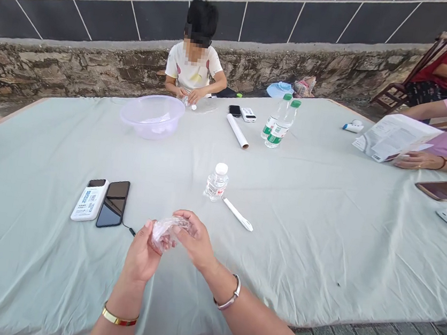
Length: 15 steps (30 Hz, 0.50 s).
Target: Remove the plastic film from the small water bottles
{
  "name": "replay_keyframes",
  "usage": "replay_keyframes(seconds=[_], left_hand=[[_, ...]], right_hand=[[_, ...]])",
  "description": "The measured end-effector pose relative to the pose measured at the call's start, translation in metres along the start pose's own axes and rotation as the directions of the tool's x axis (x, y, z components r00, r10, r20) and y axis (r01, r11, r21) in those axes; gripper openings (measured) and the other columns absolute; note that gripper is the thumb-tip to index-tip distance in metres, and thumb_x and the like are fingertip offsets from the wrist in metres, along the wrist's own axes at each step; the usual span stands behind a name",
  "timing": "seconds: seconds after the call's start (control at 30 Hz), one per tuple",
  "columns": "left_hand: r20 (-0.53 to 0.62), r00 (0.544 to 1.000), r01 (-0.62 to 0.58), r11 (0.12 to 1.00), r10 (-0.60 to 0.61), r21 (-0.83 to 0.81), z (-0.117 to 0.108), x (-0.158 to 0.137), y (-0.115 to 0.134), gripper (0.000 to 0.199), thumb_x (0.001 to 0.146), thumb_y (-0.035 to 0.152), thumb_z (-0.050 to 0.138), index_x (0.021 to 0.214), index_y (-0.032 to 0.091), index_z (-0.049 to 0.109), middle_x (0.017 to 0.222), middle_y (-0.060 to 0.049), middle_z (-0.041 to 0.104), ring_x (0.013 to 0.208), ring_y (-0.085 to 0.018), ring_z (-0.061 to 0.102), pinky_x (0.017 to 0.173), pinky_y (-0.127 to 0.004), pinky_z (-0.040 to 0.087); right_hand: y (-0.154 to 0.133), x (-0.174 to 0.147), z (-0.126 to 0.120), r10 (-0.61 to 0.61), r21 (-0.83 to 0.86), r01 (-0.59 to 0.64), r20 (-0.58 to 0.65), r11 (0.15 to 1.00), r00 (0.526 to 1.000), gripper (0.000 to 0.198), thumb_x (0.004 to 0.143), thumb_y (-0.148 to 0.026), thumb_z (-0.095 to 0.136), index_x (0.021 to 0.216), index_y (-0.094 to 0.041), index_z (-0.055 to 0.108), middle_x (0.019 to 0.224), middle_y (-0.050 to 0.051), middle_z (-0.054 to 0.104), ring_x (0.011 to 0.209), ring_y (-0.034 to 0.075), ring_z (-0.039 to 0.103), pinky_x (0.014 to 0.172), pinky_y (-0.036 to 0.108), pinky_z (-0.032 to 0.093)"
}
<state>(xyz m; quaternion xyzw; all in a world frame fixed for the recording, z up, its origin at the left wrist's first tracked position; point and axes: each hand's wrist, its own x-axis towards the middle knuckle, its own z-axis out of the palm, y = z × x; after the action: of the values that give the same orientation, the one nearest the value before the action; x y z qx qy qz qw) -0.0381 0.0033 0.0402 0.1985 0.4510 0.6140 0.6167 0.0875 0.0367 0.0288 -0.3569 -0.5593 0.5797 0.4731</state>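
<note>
Low over the near part of the table, both my hands grip one crumpled piece of clear plastic wrap (165, 232). My left hand (143, 255) closes on its left end, thumb upward. From the right, my right hand (196, 242) pinches the wrap between thumb and fingers. Whether anything is folded inside it, I cannot tell. Beyond my hands stands a small clear bottle (217, 183) with a white cap, upright. A white, slim pen-like tool (238, 215) lies just right of the bottle, its upper end near the base.
Left of my hands lie a white power bank (89, 200) and a dark phone (113, 204). Farther off are a purple basin (151, 127), a white roll (237, 131) and two green-capped bottles (280, 125). A person sits opposite; another at right holds papers (396, 138).
</note>
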Motion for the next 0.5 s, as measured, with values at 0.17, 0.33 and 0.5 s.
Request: replay_keyframes(seconds=[0.17,0.33,0.5], left_hand=[[-0.023,0.970,-0.231,0.943,0.244,0.239,0.005,0.004,-0.006,0.035,0.077,0.051,0.063,0.066,0.018,0.060,0.061,0.001,0.050,0.061,-0.013,0.047,0.060,-0.025,0.041],[0.067,0.815,-0.395,0.468,0.575,0.790,0.008,-0.002,-0.007,0.029,0.067,0.048,0.071,0.072,0.020,0.065,0.095,-0.008,0.056,0.089,-0.023,0.053,0.078,-0.034,0.043],[-0.079,0.920,-0.227,0.688,0.383,0.689,0.013,0.003,-0.009,0.032,0.068,0.046,0.071,0.083,0.019,0.060,0.093,-0.006,0.061,0.079,-0.019,0.060,0.068,-0.030,0.048]], right_hand=[[0.009,-0.013,0.015,-0.052,-0.066,0.052,0.006,0.996,0.999,0.031,0.093,-0.044,0.042,0.106,-0.022,0.059,0.102,0.006,0.061,0.094,0.017,0.056,0.083,0.032,0.046],[0.003,-0.015,0.015,-0.001,-0.026,0.000,-0.028,1.000,1.000,0.032,0.092,-0.047,0.043,0.095,-0.020,0.060,0.084,0.002,0.061,0.079,0.015,0.056,0.072,0.028,0.047],[-0.001,-0.015,0.010,0.004,-0.061,0.001,0.081,0.998,0.997,0.026,0.092,-0.039,0.044,0.098,-0.021,0.062,0.085,0.001,0.062,0.077,0.014,0.055,0.071,0.026,0.046]])
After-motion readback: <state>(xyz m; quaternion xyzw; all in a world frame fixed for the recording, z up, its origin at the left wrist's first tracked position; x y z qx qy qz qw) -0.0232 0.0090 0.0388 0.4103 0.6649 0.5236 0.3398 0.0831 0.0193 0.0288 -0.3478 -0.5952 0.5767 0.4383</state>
